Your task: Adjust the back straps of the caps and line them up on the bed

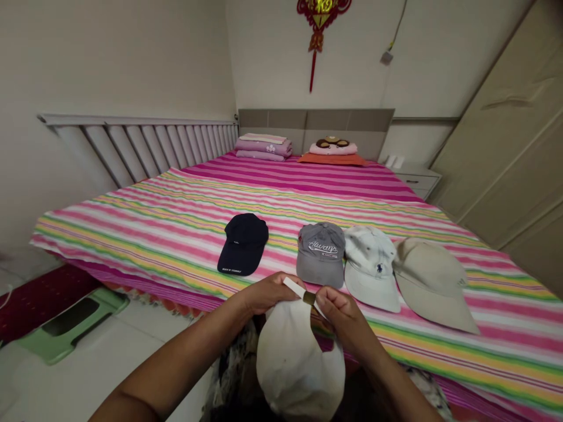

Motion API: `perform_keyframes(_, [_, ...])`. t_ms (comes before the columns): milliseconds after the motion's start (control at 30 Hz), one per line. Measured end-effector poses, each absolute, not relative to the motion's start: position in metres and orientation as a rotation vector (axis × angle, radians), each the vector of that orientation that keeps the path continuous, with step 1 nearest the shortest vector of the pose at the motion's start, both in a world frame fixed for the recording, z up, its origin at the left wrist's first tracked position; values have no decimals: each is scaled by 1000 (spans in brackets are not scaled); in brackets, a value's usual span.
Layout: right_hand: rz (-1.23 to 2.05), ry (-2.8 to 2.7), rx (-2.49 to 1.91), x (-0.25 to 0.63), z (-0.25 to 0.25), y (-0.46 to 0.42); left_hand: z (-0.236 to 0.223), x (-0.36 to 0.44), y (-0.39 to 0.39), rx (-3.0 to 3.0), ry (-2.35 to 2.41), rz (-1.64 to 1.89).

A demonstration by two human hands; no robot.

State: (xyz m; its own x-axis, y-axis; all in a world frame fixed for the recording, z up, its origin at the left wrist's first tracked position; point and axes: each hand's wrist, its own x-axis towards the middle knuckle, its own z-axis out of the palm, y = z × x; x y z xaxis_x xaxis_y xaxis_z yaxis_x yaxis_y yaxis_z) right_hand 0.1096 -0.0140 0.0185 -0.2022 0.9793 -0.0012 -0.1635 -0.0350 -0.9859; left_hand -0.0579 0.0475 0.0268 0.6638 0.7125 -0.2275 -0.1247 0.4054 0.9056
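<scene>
A white baseball cap [299, 366] is held low in front of me, its back opening and strap facing up. My left hand [275, 293] grips the cap beside one end of the white strap [294, 287], fingers closed. On the other side, my right hand [338, 308] pinches the strap close to its brass-coloured buckle [309, 298]. Just beyond my hands lie a dark navy cap [246, 240], a grey cap with white lettering [321, 253], a pale cap with a small dark logo [370, 266] and a beige cap [431, 281].
The caps lie on a bed with a striped sheet [176, 202]. Folded purple bedding [264, 146] and a pink pillow on an orange cloth [333, 157] sit by the headboard [352, 120]. A green stool [74, 322] stands at the left, a nightstand [417, 179] at the back right.
</scene>
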Motion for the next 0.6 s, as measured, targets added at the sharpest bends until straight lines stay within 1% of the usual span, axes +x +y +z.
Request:
perform_keyframes(233, [1444, -1188, -1008, 112, 21, -16, 25, -51, 40, 1015, 728, 636])
perform_keyframes(400, [1475, -739, -802, 123, 13, -9, 30, -63, 43, 845, 714, 921])
perform_keyframes(500, [1602, -652, -763, 124, 3, -5, 32, -73, 46, 781, 686, 974])
perform_keyframes(600, [1847, -794, -743, 113, -10, -9, 35, -81, 49, 677, 639, 1064])
